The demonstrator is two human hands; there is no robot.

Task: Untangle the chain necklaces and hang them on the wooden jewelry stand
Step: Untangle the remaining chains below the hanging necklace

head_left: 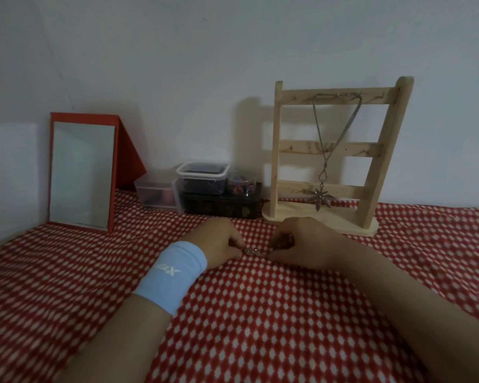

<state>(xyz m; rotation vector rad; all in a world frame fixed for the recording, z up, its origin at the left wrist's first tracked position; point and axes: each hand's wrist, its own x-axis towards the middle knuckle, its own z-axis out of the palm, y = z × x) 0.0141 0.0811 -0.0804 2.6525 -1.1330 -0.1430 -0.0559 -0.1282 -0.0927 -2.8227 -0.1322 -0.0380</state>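
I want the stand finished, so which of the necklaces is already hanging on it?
The leaf-pendant necklace, draped from the wooden stand's top bar. The other chain lies bunched on the cloth between both hands.

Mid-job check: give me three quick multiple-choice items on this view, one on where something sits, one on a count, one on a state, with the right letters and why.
1. Where is the red-framed mirror?
A. right of the wooden stand
B. left of the plastic boxes, leaning at the wall
C. flat under the hands

2. How many necklaces hang on the stand?
A. none
B. one
C. three

3. What are the hands doing?
A. resting open and empty
B. lifting the stand
C. both pinching a chain tangle on the cloth

Answers:
1 B: the mirror stands left of the plastic boxes.
2 B: one leaf-pendant necklace hangs from the top rail of the wooden stand.
3 C: the left hand and right hand meet on the chain tangle on the checked cloth.
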